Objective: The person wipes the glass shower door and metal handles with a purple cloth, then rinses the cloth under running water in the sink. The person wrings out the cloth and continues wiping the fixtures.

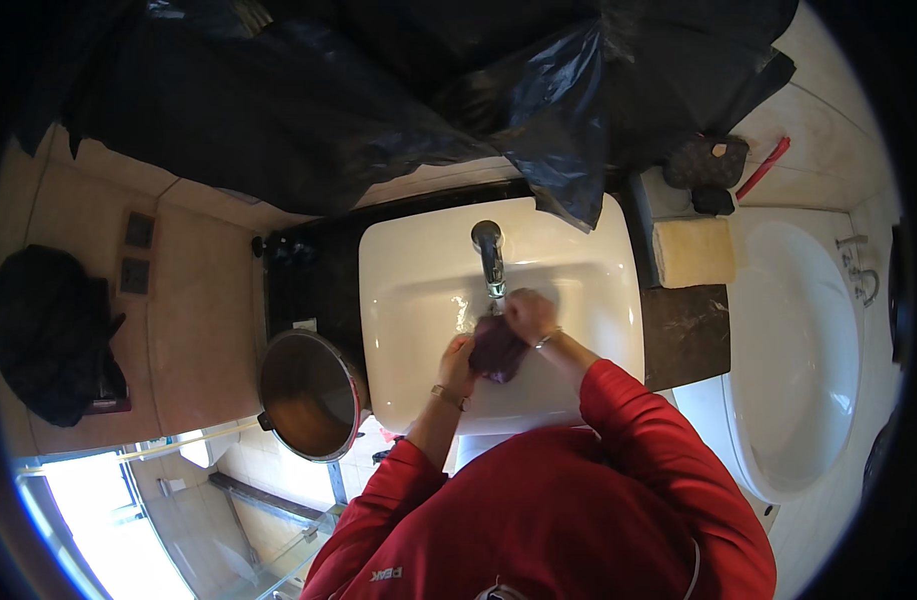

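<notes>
A small dark purple cloth (498, 352) hangs between my hands in the white sink (383, 300), just below the tap (489, 258). At the cloth's left edge, my left hand (457, 364) is closed with its fingers gripping the fabric. My right hand (529, 316) is bunched over the upper right of the cloth, close under the spout, and looks slightly smeared by motion. Part of the cloth is hidden beneath it. Bright glints show on the basin left of the spout; whether water is running is hard to make out.
A deep round bucket (309, 395) stands left of the sink. On the right are a dark counter (688, 338), a folded pale yellow cloth (694, 252) and a white bathtub (800, 350). Black plastic sheeting (338, 110) drapes behind, one corner reaching over the sink's back edge.
</notes>
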The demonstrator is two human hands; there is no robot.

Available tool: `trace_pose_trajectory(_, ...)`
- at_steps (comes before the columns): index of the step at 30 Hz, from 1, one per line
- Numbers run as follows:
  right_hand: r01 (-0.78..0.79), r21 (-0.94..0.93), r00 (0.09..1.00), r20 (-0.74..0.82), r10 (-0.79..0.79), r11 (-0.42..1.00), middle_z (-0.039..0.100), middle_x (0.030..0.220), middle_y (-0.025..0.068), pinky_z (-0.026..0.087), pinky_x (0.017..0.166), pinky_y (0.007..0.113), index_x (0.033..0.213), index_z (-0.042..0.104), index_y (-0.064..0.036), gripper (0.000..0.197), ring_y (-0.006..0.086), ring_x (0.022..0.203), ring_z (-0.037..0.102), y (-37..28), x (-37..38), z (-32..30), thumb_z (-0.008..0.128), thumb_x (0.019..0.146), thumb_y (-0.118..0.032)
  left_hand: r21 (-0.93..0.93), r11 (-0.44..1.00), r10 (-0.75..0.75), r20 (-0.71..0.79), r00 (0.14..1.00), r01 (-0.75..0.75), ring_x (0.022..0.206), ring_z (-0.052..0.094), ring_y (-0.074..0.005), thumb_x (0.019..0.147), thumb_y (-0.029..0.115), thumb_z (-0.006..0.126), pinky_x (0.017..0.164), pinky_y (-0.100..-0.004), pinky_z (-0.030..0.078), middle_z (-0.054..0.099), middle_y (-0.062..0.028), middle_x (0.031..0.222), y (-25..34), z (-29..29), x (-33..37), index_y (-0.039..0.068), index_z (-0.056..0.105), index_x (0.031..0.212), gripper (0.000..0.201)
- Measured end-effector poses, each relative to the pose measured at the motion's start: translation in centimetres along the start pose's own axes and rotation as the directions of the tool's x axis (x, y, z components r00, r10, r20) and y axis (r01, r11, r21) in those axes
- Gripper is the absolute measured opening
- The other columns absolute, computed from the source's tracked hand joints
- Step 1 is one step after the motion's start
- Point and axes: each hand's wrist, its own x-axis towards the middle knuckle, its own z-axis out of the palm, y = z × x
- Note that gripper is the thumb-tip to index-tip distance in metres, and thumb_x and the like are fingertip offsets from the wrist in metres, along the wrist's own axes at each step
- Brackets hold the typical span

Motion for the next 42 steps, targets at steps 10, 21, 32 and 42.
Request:
trace_pose_trajectory(10,-0.228,0.317,0.915,0.392,0.091,0.921,0.06,0.075,0.0096,0.048,0.067,0.04,0.077,0.062,-0.0106,0.008,0.0292,0.081,0.06,-3.2,-2.5,4.0,0.062,0.072,-0.017,0.001,1.0,-0.011,0.006,1.0,0.011,0.082,0.056,-0.0111,0.091,0.032,0.059,0.078,-0.0296,0.049,0.057,0.0037,0.089,-0.1,-5.5,4.4,0.015,0.042,0.133,0.049)
trace_pose_trajectory(21,0.215,0.553,0.974,-0.066,-0.215,0.805,0.058,0.063,0.0103,0.047,0.055,0.038,0.069,0.051,-0.0074,0.015,0.0293,0.061,0.06,-11.8,-2.3,-1.1,0.065,0.071,-0.013,-0.033,0.996,0.084,0.212,0.974,-0.079,0.091,0.059,-0.0187,0.092,0.022,0.055,0.084,-0.0343,0.049,0.061,-0.0038,0.098,-2.2,-5.2,4.8,0.011,0.055,0.108,0.019)
trace_pose_trajectory(32,-0.317,-0.279,0.946,-0.024,0.323,0.906,0.057,0.106,0.015,0.04,0.082,0.05,0.108,0.059,-0.0118,0.034,0.0326,0.105,0.048,-0.3,0.2,-4.0,0.062,0.082,-0.032,0.106,0.991,0.106,-0.243,0.964,-0.083,0.098,0.057,-0.0185,0.081,0.0,0.062,0.083,-0.0387,0.048,0.055,-0.0069,0.108,2.0,-6.9,2.9,0.014,0.031,0.139,0.067)
trace_pose_trajectory(42,-0.556,-0.051,0.818,0.14,0.557,0.829,0.062,0.093,0.0165,0.048,0.076,0.047,0.08,0.066,-0.0083,0.018,0.036,0.097,0.055,-0.2,0.0,0.4,0.061,0.076,-0.026,0.292,0.956,0.052,-0.157,0.986,-0.004,0.083,0.059,-0.0169,0.08,0.003,0.061,0.071,-0.0386,0.052,0.059,-0.0049,0.098,-0.8,-6.9,3.6,0.01,0.027,0.143,0.072)
